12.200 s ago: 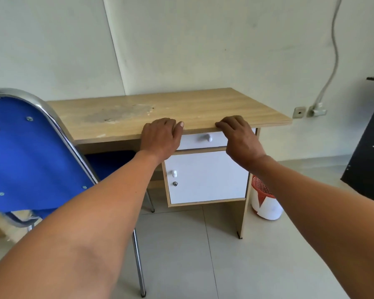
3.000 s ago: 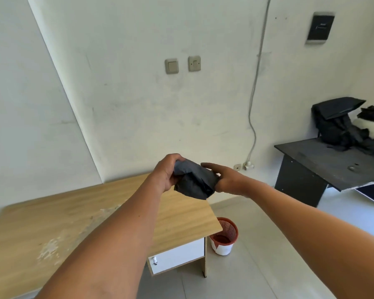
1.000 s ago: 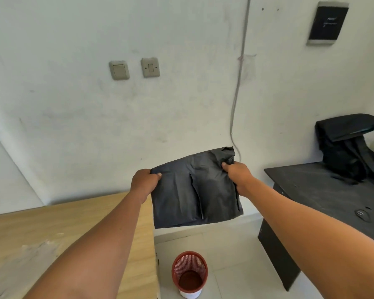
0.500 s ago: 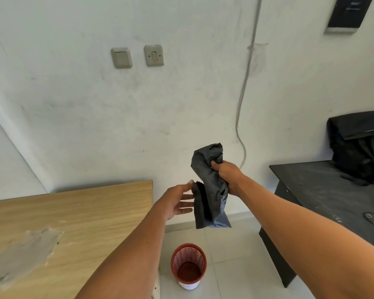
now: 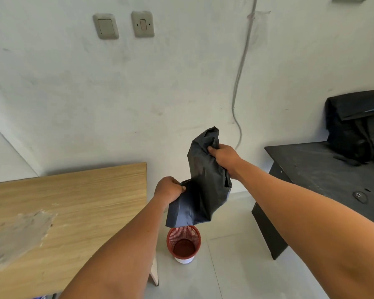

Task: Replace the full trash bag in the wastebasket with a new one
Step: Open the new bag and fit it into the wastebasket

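Trash bag hangs crumpled above the wastebasket at six o'clock, my right hand gripping its top, left hand fingers pinching its nine o'clock edge; clinging layers may resist opening, I judge.

Your floor: pale tiles, red mesh wastebasket standing upright on it | your left: wooden desk, a worn grey patch on its top | your right: black table, black backpack at its far end
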Available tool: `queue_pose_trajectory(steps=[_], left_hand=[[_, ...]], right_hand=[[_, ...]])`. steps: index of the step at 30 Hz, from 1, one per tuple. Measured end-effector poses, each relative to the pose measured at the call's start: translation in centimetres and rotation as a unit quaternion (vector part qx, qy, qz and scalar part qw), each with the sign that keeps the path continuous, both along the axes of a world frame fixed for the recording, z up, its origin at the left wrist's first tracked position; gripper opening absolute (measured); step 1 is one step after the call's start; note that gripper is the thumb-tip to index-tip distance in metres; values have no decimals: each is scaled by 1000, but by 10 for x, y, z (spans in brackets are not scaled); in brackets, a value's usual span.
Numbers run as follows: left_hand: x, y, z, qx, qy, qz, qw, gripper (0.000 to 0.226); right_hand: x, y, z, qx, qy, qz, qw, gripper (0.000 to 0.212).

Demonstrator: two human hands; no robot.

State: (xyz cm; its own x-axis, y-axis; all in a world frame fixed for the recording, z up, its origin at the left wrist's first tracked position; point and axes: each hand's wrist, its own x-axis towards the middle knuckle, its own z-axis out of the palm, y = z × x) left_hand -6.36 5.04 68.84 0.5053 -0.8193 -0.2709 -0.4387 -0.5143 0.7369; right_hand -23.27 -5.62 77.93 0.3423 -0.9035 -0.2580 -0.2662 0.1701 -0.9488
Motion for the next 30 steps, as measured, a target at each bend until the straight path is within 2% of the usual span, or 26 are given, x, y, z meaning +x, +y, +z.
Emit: queue_pose_trajectory(steps=[5, 7, 9, 14, 19, 24, 30], left_hand=[[2, 0, -13, 15, -33, -25, 999, 30], [1, -1, -16, 4, -54, -24, 998, 39], [1, -4, -21, -23, -56, -10, 998, 38], [4, -14, -29, -105, 56, 72, 990, 28], [8, -12, -35, -107, 180, 93, 973, 40], [11, -16, -61, -85, 226, 131, 961, 46], [2, -27, -96, -92, 275, 165, 943, 39]], right_hand=[[6, 5, -9, -58, 55, 0, 997, 23], [9, 8, -14, -56, 63, 10, 996, 27], [14, 10, -23, -41, 78, 30, 996, 31], [26, 9, -54, -15, 118, 93, 988, 32], [42, 1, -91, 8, 187, 153, 970, 28], [50, -12, -123, 17, 203, 190, 961, 24], [56, -26, -161, 48, 187, 219, 956, 16]])
